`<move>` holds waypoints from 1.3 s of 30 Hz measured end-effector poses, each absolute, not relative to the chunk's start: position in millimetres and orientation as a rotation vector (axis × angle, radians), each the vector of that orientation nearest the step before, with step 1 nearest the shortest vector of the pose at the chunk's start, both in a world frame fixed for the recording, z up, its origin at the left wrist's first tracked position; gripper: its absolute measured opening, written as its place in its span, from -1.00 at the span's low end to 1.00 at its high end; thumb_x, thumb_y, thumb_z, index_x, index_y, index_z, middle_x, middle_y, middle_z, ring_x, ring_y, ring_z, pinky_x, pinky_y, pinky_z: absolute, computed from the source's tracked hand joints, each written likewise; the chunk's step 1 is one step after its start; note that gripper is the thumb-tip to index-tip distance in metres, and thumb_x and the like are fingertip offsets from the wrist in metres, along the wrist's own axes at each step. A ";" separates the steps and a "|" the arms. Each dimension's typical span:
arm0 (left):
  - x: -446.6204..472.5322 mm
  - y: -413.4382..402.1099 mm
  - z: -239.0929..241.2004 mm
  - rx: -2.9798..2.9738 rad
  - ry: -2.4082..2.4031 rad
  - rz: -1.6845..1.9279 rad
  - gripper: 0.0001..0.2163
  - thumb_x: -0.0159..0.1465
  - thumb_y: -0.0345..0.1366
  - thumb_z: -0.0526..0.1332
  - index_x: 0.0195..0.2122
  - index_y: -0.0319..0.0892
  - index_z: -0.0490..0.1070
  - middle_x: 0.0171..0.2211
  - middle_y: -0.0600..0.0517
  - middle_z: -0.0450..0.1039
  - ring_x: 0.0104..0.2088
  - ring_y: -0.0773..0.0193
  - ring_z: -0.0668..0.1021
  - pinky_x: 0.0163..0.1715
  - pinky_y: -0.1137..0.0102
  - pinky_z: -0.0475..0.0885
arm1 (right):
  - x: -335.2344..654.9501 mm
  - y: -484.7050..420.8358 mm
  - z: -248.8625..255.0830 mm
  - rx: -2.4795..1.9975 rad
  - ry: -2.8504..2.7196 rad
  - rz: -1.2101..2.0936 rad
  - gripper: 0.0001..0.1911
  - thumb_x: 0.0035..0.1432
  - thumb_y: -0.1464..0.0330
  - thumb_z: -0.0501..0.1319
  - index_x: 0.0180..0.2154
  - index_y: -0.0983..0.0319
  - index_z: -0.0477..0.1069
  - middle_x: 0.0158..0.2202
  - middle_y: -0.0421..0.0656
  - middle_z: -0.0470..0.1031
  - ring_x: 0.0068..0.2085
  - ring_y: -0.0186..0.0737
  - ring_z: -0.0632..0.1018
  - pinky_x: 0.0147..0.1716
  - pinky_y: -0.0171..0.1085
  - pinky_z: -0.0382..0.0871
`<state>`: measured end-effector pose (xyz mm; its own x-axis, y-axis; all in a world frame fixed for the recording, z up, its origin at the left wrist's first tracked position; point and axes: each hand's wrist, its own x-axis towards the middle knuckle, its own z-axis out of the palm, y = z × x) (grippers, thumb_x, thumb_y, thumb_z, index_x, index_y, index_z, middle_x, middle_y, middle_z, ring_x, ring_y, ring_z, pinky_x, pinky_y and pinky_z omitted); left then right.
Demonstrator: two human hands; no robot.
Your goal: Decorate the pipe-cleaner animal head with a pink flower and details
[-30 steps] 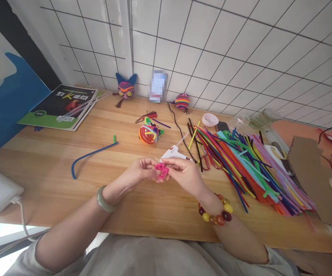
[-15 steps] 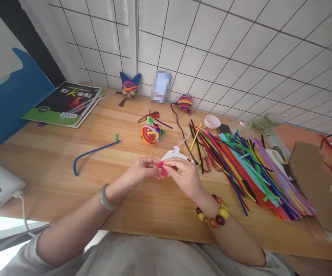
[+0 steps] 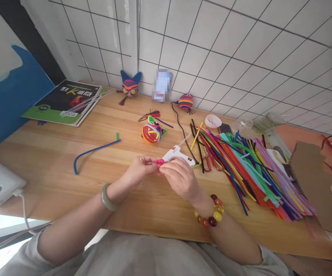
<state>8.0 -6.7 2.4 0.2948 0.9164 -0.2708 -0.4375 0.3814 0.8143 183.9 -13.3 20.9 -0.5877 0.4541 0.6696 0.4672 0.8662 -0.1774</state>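
Pinching a small bright-pink looped piece of fuzzy stem [image 3: 159, 162] between thumb and fingers, the left hand [image 3: 138, 170] and right hand [image 3: 180, 178] meet at the near-left end of the white plastic glue gun [image 3: 174, 151], the piece held off the wooden table. A second ago its loops faced upward like petals; now it sits nearly edge-on, and the right hand's fingers have curled closer together, which suggests it is being turned or bent, its shaping unfinished. Beyond the glue gun, to its left, rests a round multicoloured ornament with green-edged ears [image 3: 151, 132]; farther left lies a bent blue fuzzy stem [image 3: 93, 148]. Right of the gun spreads a heap of multicoloured fuzzy stems [image 3: 243, 172].
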 end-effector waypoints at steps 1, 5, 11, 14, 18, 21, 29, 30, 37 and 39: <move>7.6 -6.7 1.9 0.678 0.827 1.003 -0.77 -0.10 -0.30 0.51 -0.44 -0.28 0.58 -0.49 0.00 0.60 -0.48 0.32 0.58 -0.39 0.45 0.51 | 184.7 -12.9 20.1 -0.662 -2.280 -0.010 -0.78 0.27 0.54 0.10 -0.21 0.22 0.50 -0.25 -0.08 0.60 -0.23 -0.19 0.53 -0.17 -0.12 0.44; 3.8 -6.4 1.5 0.622 0.784 0.937 -0.77 -0.08 -0.32 0.50 -0.40 -0.28 0.60 -0.45 -0.02 0.61 -0.44 0.29 0.61 -0.34 0.43 0.54 | 186.4 -11.7 19.0 -0.653 -2.277 0.007 -0.78 0.25 0.54 0.12 -0.18 0.21 0.49 -0.25 -0.09 0.61 -0.22 -0.19 0.54 -0.16 -0.12 0.46; -1.0 -5.0 4.8 0.584 0.713 0.896 -0.78 -0.01 -0.31 0.48 -0.35 -0.30 0.61 -0.36 -0.07 0.62 -0.36 0.27 0.62 -0.23 0.37 0.55 | 186.8 -10.3 21.2 -0.627 -2.257 -0.016 -0.78 0.22 0.55 0.16 -0.14 0.23 0.49 -0.22 -0.09 0.62 -0.21 -0.18 0.55 -0.17 -0.14 0.46; 0.7 -4.6 6.0 0.581 0.778 0.891 -0.77 0.01 -0.25 0.47 -0.37 -0.30 0.60 -0.37 -0.06 0.62 -0.40 0.31 0.60 -0.29 0.41 0.55 | 186.0 -10.1 20.5 -0.614 -2.313 -0.006 -0.77 0.26 0.53 0.12 -0.15 0.20 0.51 -0.22 -0.09 0.62 -0.20 -0.18 0.55 -0.20 -0.14 0.45; 4.6 -5.7 6.3 0.522 0.849 0.907 -0.77 -0.07 -0.26 0.51 -0.51 -0.29 0.56 -0.59 0.04 0.52 -0.56 0.40 0.51 -0.46 0.49 0.52 | 184.0 -10.8 18.0 -0.568 -2.365 -0.040 -0.77 0.26 0.54 0.12 -0.17 0.22 0.51 -0.20 -0.08 0.62 -0.17 -0.17 0.55 -0.18 -0.13 0.47; 6.9 -6.7 5.3 0.469 0.852 0.927 -0.78 -0.11 -0.29 0.52 -0.56 -0.30 0.54 -0.64 0.06 0.46 -0.61 0.43 0.47 -0.53 0.52 0.49 | 182.9 -11.1 15.3 -0.537 -2.373 -0.086 -0.78 0.24 0.57 0.13 -0.18 0.26 0.51 -0.20 -0.05 0.62 -0.16 -0.16 0.55 -0.17 -0.13 0.49; 3.7 -5.0 5.4 0.636 0.917 1.020 -0.75 -0.02 -0.18 0.48 -0.46 -0.27 0.57 -0.47 -0.02 0.57 -0.47 0.34 0.54 -0.38 0.43 0.51 | 185.3 -8.9 15.7 -0.618 -2.285 0.007 -0.77 0.24 0.50 0.17 -0.11 0.19 0.50 -0.15 -0.07 0.61 -0.13 -0.16 0.57 -0.14 -0.11 0.48; 3.3 -4.8 6.4 0.686 0.927 1.055 -0.74 -0.01 -0.15 0.47 -0.46 -0.26 0.56 -0.47 -0.01 0.57 -0.47 0.34 0.53 -0.37 0.43 0.49 | 185.0 -9.0 17.3 -0.668 -2.232 0.059 -0.79 0.23 0.48 0.18 -0.12 0.18 0.50 -0.16 -0.07 0.61 -0.14 -0.16 0.58 -0.14 -0.11 0.48; 4.6 -5.9 10.3 0.840 0.964 1.146 -0.70 0.09 -0.07 0.39 -0.50 -0.25 0.51 -0.49 0.02 0.52 -0.46 0.36 0.48 -0.38 0.47 0.38 | 174.1 -14.2 19.8 -0.925 -2.054 0.332 -0.94 0.23 0.36 0.22 -0.27 0.20 0.46 -0.37 -0.12 0.58 -0.49 -0.30 0.50 -0.40 -0.25 0.45; 5.4 -6.4 9.8 0.852 0.963 1.159 -0.71 0.11 -0.08 0.38 -0.51 -0.25 0.51 -0.51 0.03 0.49 -0.48 0.38 0.44 -0.40 0.48 0.35 | 170.4 -15.6 17.0 -0.895 -2.097 0.300 -0.94 0.22 0.35 0.24 -0.27 0.21 0.45 -0.36 -0.11 0.58 -0.48 -0.29 0.51 -0.40 -0.25 0.43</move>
